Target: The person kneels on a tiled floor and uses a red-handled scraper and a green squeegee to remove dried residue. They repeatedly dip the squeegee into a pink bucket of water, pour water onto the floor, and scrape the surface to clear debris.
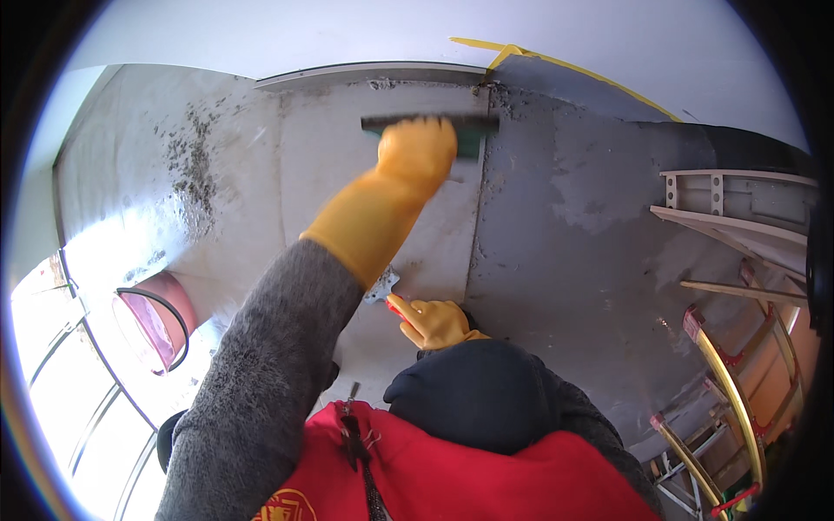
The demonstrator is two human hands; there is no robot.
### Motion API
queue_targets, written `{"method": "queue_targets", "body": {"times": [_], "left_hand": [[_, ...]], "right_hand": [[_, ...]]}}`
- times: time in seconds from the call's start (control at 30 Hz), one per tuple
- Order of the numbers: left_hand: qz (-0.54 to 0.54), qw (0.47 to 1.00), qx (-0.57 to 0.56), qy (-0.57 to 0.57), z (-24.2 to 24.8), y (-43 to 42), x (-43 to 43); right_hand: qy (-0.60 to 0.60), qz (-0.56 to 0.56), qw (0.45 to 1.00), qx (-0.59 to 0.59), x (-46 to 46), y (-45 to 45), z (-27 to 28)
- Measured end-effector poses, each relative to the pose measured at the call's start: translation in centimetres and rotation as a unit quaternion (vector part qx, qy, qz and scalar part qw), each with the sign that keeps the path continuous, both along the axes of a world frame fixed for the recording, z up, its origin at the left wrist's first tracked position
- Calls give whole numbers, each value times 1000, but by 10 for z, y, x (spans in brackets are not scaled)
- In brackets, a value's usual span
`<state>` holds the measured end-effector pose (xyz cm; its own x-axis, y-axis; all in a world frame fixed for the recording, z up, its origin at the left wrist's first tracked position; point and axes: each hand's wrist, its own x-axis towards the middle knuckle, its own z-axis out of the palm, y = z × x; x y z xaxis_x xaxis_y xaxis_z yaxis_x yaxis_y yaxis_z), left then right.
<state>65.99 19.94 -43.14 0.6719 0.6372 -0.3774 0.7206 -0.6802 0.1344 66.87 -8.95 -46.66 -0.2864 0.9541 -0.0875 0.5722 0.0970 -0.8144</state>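
My left hand (418, 153), in a yellow rubber glove, is stretched far forward over a large pale floor tile (381, 189). It grips a long, dark-edged tool with a green part (479, 124); motion blur hides whether this is a brush or a float. Nearer my body and bent knee, my right hand (443, 324), gloved the same way, holds a small trowel or scraper by its red handle (395, 305). Grey crumbs lie on or beside its metal blade (384, 285), which my left forearm partly covers. A dark seam borders the tile on the right.
Wet mortar crumbs (195, 163) are scattered across the left floor. A pink bucket (176, 306) with a black handle stands there by a bright window. Ladders with gold rails (733, 391) and a metal-framed panel (736, 202) occupy the right. Yellow tape (586, 75) edges the wall.
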Motion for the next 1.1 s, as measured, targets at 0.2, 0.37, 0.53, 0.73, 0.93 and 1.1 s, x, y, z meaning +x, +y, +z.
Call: {"method": "queue_targets", "body": {"times": [0.2, 0.37, 0.53, 0.73, 0.93, 1.1], "left_hand": [[-172, 980, 26, -93, 2, -175, -158], [-14, 984, 143, -105, -55, -125, -136], [-2, 971, 129, -203, -43, 21, -85], [157, 981, -3, -114, 16, -181, -206], [74, 985, 142, 61, 7, -161, -195], [548, 836, -18, 15, 52, 24, -211]], "right_hand": [[24, 47, 995, 86, -4, -3, -8], [-7, 82, 996, -21, -13, -6, -15], [41, 16, 998, -43, 6, 10, 13], [-99, -242, 965, -36, 93, 11, 68], [-88, -315, 937, -119, 118, 25, 50], [-56, -269, 949, -153, 90, 83, 38]]}}
